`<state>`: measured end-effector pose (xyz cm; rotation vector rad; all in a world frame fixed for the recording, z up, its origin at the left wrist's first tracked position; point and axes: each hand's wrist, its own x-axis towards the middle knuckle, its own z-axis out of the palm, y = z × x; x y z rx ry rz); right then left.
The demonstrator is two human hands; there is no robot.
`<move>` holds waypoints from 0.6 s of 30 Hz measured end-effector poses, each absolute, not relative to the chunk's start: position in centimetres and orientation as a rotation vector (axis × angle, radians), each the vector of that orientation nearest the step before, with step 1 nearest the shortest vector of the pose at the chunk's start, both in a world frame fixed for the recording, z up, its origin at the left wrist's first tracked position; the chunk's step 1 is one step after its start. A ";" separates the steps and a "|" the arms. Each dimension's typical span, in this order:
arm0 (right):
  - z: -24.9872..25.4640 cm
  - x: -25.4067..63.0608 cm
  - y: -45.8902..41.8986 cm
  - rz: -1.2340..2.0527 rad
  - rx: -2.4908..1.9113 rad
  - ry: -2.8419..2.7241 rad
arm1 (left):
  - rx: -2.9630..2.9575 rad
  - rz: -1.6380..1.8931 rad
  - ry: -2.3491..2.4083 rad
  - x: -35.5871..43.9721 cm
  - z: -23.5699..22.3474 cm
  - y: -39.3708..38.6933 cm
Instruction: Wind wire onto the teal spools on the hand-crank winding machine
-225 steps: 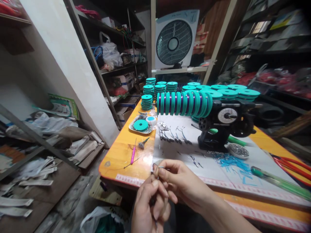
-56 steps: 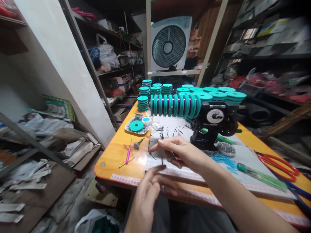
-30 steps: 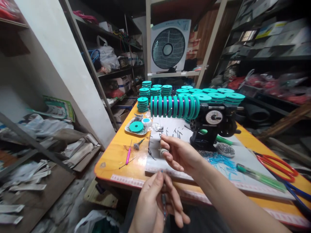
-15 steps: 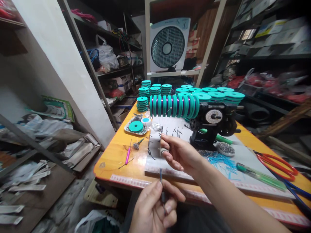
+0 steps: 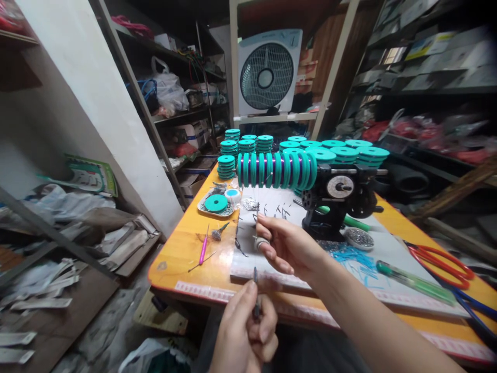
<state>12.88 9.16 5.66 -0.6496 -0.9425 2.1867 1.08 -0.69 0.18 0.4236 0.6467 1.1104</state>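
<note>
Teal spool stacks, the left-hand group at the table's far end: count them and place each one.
6 visible spool stacks: left front, left middle, left back, centre front, centre back, and right. Others may be hidden behind.

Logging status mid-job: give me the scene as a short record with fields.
Left hand: fingers pinch a thin dark piece
Right hand: above the pale board, pale band around one finger
Machine: black, teal discs in a row on its left
Tray: one flat teal disc in it
Loose tools: pink tool, green tool
</note>
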 end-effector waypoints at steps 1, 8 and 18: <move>5.7 12.9 9.1 2.186 -0.661 -0.933 | 0.422 1.111 0.667 1.2 0.2 -0.7; 5.5 12.7 9.0 2.135 -0.724 -0.877 | 0.351 1.152 0.697 1.4 0.2 -1.1; 5.5 12.5 8.7 2.102 -0.690 -0.974 | 0.407 1.230 0.693 1.7 -0.8 -1.0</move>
